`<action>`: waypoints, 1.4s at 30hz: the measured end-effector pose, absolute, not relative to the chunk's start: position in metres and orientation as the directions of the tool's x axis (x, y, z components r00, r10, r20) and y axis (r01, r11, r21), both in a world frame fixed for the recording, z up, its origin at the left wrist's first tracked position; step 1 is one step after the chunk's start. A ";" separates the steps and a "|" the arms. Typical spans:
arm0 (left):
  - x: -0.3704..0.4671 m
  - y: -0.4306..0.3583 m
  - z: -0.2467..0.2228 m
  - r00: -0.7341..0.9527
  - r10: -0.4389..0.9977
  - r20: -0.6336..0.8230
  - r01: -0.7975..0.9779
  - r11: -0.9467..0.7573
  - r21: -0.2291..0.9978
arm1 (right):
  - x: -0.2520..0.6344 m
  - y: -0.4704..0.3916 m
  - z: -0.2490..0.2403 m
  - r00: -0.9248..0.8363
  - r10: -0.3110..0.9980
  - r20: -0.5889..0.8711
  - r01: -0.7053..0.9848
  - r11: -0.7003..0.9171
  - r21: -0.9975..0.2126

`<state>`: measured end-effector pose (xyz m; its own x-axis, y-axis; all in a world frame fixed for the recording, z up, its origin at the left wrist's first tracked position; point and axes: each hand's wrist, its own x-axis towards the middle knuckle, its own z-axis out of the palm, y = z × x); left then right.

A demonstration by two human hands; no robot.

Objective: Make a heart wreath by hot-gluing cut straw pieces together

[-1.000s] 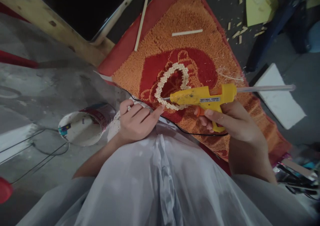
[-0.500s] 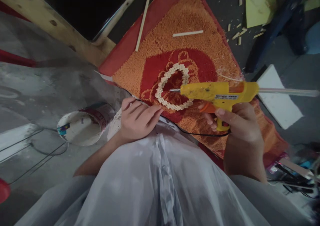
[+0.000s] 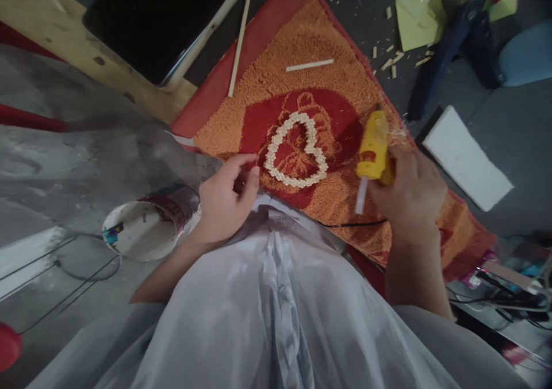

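Observation:
A heart-shaped ring of short pale wooden pieces (image 3: 270,158) lies on the orange and red towel (image 3: 276,50). My left hand (image 3: 226,199) is just left of the ring, apart from it, with thumb and forefinger spread and nothing between them. In my right hand (image 3: 414,191), on the ring's other side, is a yellow hot glue gun (image 3: 374,139). Its nozzle points away from me, and a clear glue stick (image 3: 361,196) sticks out of its back end. The handle is mostly hidden by the hand.
Two pale sticks, a short one (image 3: 309,65) and a long one (image 3: 240,41), lie on the towel's far part. Beyond are a black-screened tablet (image 3: 159,21), dark-handled pliers (image 3: 452,44), a white block (image 3: 468,159) and wood scraps. A bucket (image 3: 142,231) stands lower left; the gun's black cord (image 3: 353,224) crosses the towel.
The glue gun has swung from pointing left over the heart to pointing away, and moved right. My left hand has opened its thumb and forefinger. The view has shifted slightly.

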<state>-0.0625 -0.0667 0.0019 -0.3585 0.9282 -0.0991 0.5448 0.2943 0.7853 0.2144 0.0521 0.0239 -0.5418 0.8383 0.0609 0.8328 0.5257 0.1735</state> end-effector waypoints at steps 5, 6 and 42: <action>-0.066 -0.064 0.009 -0.297 0.947 -0.122 0.579 0.280 0.765 | 0.205 0.044 0.051 -0.557 0.823 -0.111 0.824 0.565 0.048; -0.066 -0.064 0.009 -0.286 0.952 -0.113 0.586 0.267 0.765 | 0.202 0.042 0.059 -0.557 0.820 -0.130 0.829 0.559 -0.021; -0.058 -0.055 0.023 -0.147 0.776 -0.613 -0.212 0.580 0.786 | 0.078 0.069 0.055 -0.700 0.489 -0.521 0.699 0.320 -0.640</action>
